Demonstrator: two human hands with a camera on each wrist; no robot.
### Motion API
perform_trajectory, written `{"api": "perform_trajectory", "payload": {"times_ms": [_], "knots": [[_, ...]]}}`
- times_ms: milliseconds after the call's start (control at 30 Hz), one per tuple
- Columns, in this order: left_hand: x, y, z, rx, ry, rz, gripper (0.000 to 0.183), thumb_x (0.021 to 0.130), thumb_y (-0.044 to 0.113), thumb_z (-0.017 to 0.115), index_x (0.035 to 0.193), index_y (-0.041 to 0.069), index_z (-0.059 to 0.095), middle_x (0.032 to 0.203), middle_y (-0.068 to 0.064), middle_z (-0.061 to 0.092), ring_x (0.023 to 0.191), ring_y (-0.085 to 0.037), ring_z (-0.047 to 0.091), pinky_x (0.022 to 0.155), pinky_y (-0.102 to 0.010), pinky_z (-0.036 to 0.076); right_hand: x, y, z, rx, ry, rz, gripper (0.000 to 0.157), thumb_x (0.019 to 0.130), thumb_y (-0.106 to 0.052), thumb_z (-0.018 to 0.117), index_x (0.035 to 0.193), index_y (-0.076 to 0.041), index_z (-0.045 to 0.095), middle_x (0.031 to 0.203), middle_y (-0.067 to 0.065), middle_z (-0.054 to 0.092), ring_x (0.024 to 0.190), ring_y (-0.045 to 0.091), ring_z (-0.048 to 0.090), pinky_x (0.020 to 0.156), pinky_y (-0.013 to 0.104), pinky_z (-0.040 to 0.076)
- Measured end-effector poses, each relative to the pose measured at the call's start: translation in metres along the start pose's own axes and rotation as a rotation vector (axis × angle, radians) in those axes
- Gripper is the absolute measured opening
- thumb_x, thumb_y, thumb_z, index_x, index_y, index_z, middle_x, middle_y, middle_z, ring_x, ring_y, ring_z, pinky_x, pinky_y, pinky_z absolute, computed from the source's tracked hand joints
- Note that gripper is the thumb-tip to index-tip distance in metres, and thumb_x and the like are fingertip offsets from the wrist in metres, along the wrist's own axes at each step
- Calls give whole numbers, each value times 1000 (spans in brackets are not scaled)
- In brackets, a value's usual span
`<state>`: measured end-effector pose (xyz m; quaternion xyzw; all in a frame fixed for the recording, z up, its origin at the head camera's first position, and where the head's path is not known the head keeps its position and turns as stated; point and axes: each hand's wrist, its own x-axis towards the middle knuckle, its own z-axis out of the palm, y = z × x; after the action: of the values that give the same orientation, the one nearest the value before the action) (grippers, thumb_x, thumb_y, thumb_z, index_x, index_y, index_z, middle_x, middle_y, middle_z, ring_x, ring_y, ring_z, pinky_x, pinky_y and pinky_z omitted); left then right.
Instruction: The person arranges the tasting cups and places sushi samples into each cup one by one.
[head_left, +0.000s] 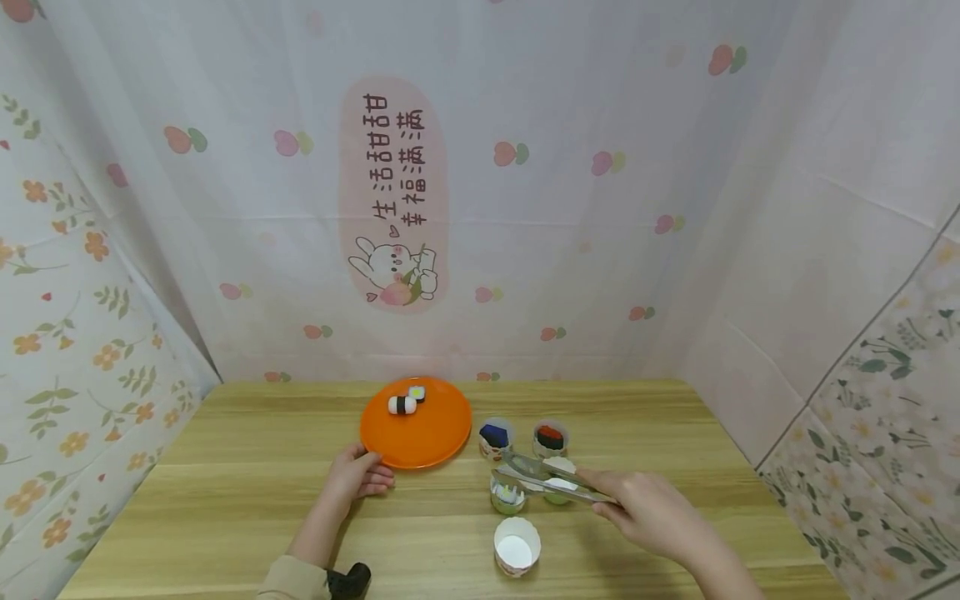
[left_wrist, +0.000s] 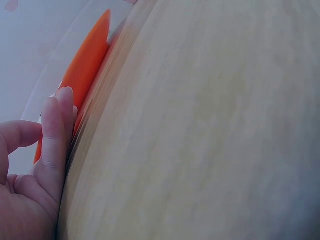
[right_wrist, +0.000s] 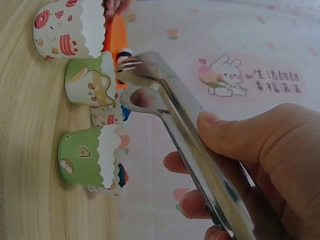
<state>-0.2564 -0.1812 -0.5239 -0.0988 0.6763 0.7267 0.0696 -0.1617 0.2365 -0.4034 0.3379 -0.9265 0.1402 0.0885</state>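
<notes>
At the near-left rim of an orange plate [head_left: 427,446] is my left hand [head_left: 352,477], its thumb and fingers pinching the edge. On the plate lie a white toy sushi roll with a dark band [head_left: 402,405] and a small roll with a yellow centre [head_left: 417,392]. My right hand [head_left: 648,508] grips metal tongs [right_wrist: 187,135], one end forked and the other spoon-shaped. Their tips stand slightly apart over the paper cups, with nothing visible between them. Below the tips sits a green patterned cup [right_wrist: 90,82]; the tongs partly hide its inside.
Behind are paper cups holding a dark blue-topped piece [head_left: 494,435] and a red-topped piece [head_left: 550,437]. Another green cup [right_wrist: 82,157] stands under the tongs. Nearest the person is a white-lined cup [head_left: 517,546]. Patterned curtains surround the wooden table [head_left: 247,475].
</notes>
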Motion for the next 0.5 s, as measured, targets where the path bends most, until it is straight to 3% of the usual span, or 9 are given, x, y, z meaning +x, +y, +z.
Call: {"api": "perform_trajectory", "payload": {"times_ms": [233,433,500], "knots": [[0,0,0,4,1,0,26,98,6,47,118,-10,44,73,-14,65,62,-24,67,57,-32,57,1,-1,0,5,-5,14,43,83,-15,73,123,-3,64,110,8,69,72,0,55,55,25,48],[-1,0,0,8,6,-4,27,98,7,46,120,-10,43,73,-14,65,62,-23,67,57,-32,57,0,-2,2,-29,13,-3,43,82,-16,74,122,-3,65,112,7,68,86,13,67,64,31,55],[-2,0,0,11,6,-4,27,98,7,47,120,-10,43,73,-14,65,61,-23,67,57,-32,57,1,-2,3,-21,12,-2,43,82,-16,74,121,-2,65,113,8,68,85,11,66,63,30,55]]}}
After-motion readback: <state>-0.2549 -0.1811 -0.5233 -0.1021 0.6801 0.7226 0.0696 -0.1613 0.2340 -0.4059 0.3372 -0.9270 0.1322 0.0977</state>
